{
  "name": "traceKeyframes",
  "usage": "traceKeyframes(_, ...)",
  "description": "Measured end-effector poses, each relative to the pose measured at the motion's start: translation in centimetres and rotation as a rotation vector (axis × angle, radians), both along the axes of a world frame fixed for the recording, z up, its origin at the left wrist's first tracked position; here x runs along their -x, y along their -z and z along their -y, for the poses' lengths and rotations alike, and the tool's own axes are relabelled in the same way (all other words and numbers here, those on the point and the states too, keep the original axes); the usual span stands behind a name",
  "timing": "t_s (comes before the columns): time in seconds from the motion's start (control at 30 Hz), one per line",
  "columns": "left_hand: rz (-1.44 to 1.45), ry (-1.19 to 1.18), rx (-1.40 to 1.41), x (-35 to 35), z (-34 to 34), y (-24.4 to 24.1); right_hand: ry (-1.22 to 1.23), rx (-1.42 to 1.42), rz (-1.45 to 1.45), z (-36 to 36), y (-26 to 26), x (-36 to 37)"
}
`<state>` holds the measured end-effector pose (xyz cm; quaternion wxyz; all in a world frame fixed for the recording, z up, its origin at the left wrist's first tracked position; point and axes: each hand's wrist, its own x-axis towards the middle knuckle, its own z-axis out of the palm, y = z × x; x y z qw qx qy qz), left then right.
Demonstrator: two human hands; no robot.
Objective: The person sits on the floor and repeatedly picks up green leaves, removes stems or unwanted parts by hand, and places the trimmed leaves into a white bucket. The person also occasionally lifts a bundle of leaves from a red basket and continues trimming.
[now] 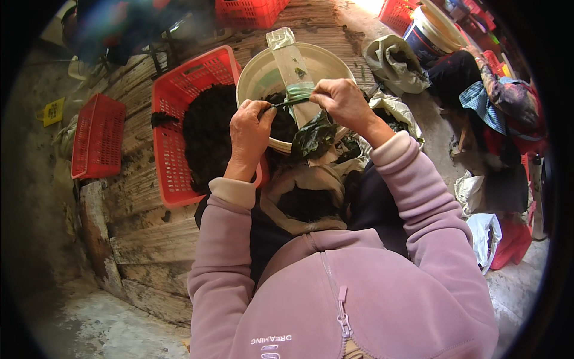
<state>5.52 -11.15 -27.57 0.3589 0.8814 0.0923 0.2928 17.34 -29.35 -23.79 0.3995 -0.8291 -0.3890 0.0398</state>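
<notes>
Between my two hands, a dark green strip of leaf, seaweed-like (289, 103), is stretched above a round pale bucket (253, 67). My left hand (253, 128) pinches its left end between thumb and fingertips. At the right end, my right hand (337, 101) grips it beside a wooden board (287, 60) laid across the bucket. Pale green ties or bands (299, 91) wrap the board close to my right fingers. A broad, wet dark leaf (314, 136) hangs over the board's near part, below my right hand. Dark leafy material lies partly hidden inside the bucket.
A red plastic basket (168, 168) with dark leafy material stands left of the bucket. An open cloth sack (276, 197) sits before me. Another red basket (98, 134) is farther left. At right are a rolled sack (390, 63) and a seated person (511, 98).
</notes>
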Motion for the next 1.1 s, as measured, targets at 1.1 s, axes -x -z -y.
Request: traceKeyframes(1.1,-0.18,0.246,0.864,0.7,5.7,0.9,-0.074,0.096,-0.096,5.7,3.4,1.6)
